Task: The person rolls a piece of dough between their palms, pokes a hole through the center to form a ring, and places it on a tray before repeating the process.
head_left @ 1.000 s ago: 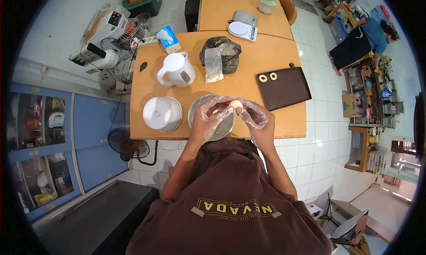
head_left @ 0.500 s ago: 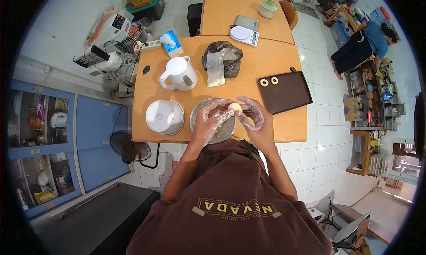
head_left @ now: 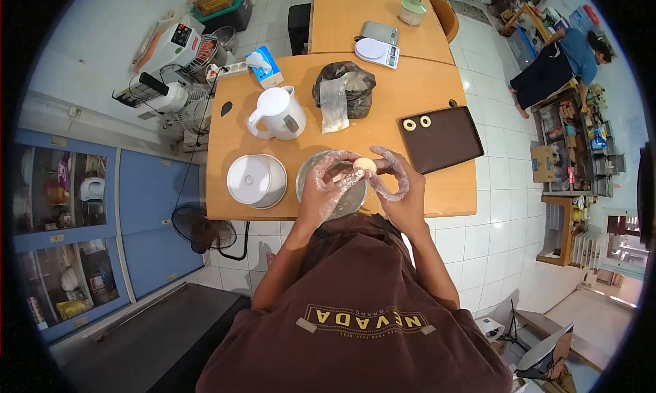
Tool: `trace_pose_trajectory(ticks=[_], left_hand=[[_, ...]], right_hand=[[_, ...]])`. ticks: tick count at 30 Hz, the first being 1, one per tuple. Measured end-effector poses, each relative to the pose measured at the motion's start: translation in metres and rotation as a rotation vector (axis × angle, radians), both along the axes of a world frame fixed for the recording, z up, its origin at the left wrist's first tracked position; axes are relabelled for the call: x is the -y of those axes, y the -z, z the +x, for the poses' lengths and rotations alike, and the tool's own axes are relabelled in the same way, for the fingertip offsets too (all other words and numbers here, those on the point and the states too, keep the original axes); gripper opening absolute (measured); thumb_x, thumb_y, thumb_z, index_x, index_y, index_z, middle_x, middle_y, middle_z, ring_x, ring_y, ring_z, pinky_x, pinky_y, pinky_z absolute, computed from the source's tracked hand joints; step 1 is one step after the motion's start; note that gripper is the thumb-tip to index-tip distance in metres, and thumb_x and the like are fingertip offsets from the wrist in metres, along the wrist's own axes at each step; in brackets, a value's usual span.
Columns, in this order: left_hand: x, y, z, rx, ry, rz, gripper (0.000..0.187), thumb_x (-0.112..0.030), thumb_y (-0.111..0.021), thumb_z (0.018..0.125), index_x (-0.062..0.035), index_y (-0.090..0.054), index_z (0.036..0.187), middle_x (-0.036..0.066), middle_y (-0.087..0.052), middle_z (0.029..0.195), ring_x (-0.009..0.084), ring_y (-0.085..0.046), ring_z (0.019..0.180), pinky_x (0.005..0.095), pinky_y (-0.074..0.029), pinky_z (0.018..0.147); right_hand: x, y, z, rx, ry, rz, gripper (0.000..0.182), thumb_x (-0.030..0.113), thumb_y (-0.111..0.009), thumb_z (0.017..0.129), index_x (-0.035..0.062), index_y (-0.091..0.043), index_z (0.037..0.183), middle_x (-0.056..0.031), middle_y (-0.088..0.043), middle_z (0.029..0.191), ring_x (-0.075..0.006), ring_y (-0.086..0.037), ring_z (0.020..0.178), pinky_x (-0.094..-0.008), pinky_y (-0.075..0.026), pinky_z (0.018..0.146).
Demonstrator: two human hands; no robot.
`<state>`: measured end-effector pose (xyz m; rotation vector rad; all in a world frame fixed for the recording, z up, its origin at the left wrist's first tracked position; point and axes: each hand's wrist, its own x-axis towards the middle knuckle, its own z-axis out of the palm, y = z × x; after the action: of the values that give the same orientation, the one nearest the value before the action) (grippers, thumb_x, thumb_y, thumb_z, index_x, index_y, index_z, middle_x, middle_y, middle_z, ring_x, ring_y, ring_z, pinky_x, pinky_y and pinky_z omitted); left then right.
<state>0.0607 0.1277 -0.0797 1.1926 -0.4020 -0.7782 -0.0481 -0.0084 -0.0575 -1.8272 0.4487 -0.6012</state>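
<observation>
A small pale ball of dough point(head_left: 365, 165) is pinched between the fingertips of both my hands. My left hand point(head_left: 328, 188) grips it from the left, with white flour or dough smeared over the fingers. From the right, my right hand point(head_left: 402, 188) closes thumb and fingers on the same ball, and it is coated white too. Beneath my hands, partly hidden by them, is a metal bowl point(head_left: 304, 181). Two pale dough rings point(head_left: 417, 122) lie near the far left corner of a dark baking tray point(head_left: 447, 147), to the right of my hands.
On the table point(head_left: 389, 96) stand a white lidded tub point(head_left: 256, 180), a white electric kettle point(head_left: 278, 114), a dark plastic bag point(head_left: 359, 96), a tissue box point(head_left: 266, 68) and a kitchen scale point(head_left: 376, 52). A person point(head_left: 564, 61) bends by shelves at the right.
My fingers have shifted slightly around the dough ball, which shows a flatter, rounder face now. The whole view has moved a little; objects on the table stay in place.
</observation>
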Motion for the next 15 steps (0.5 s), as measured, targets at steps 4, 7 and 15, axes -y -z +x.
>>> trace_pose_trajectory(ticks=[4,7,15], left_hand=[[-0.002,-0.007,0.003,0.105,0.012,0.034,0.032,-0.001,-0.072,0.094,0.0051,-0.063,0.123,0.010,-0.068,0.116,0.0175,-0.067,0.109,0.0309,-0.056,0.098],[-0.001,-0.005,0.004,0.042,0.002,0.002,0.034,-0.001,-0.073,0.093,0.0050,-0.064,0.125,0.010,-0.069,0.117,0.0170,-0.067,0.109,0.0316,-0.055,0.098],[-0.005,0.001,0.011,0.002,0.002,0.000,0.029,-0.003,-0.074,0.092,0.0053,-0.070,0.120,0.009,-0.069,0.116,0.0157,-0.069,0.102,0.0295,-0.054,0.094]], right_hand=[[0.000,-0.005,0.000,-0.051,-0.036,-0.003,0.041,0.001,-0.076,0.091,-0.0023,-0.064,0.130,-0.0106,-0.072,0.105,-0.0154,-0.068,0.094,-0.0307,-0.055,0.086],[-0.004,0.003,0.003,0.022,-0.001,0.062,0.042,0.000,-0.076,0.091,-0.0022,-0.064,0.131,-0.0105,-0.072,0.105,-0.0156,-0.069,0.095,-0.0312,-0.055,0.088],[-0.006,0.006,0.004,0.001,0.006,0.019,0.044,0.001,-0.077,0.090,-0.0032,-0.062,0.132,-0.0119,-0.073,0.104,-0.0158,-0.070,0.097,-0.0319,-0.056,0.090]])
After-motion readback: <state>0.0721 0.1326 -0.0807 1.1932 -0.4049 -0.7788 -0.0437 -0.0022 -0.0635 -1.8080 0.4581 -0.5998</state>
